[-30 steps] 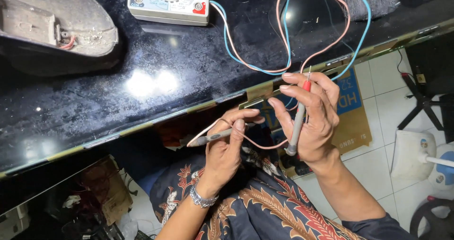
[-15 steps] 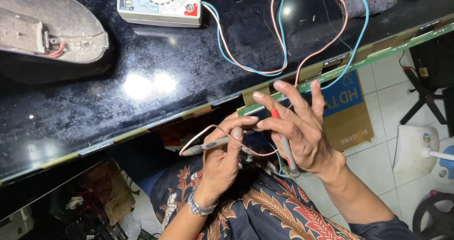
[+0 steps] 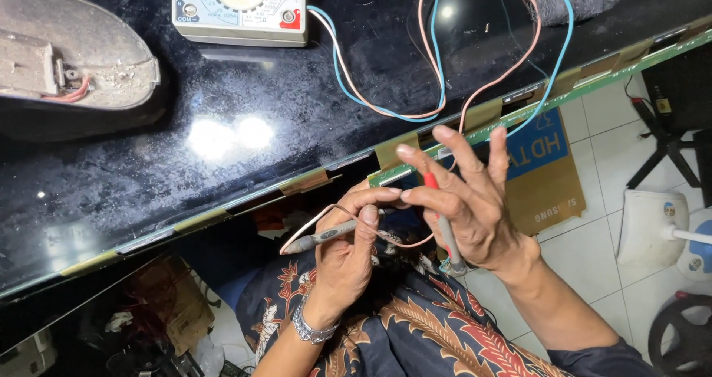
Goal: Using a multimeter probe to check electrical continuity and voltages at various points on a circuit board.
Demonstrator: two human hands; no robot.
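Observation:
My left hand [image 3: 348, 247] grips a grey test probe [image 3: 330, 234] that points left, just below the edge of a large black panel [image 3: 222, 139]. My right hand [image 3: 471, 206] holds a second grey probe with a red tip [image 3: 443, 225] between thumb and forefinger, the other fingers spread. A pink lead [image 3: 489, 80] and a blue lead [image 3: 371, 102] loop across the panel from the probes to a white analog multimeter [image 3: 241, 7] at the top.
A grey plastic casing with red wires [image 3: 67, 65] lies on the panel at top left. A cardboard box with a blue label [image 3: 549, 169] stands on the tiled floor at right, beside a white fan base [image 3: 653, 225]. Clutter sits under the panel at lower left.
My right hand has dropped from the panel edge toward my lap and opened its fingers, turning the red-tipped probe. My left hand keeps its probe and has shifted slightly left.

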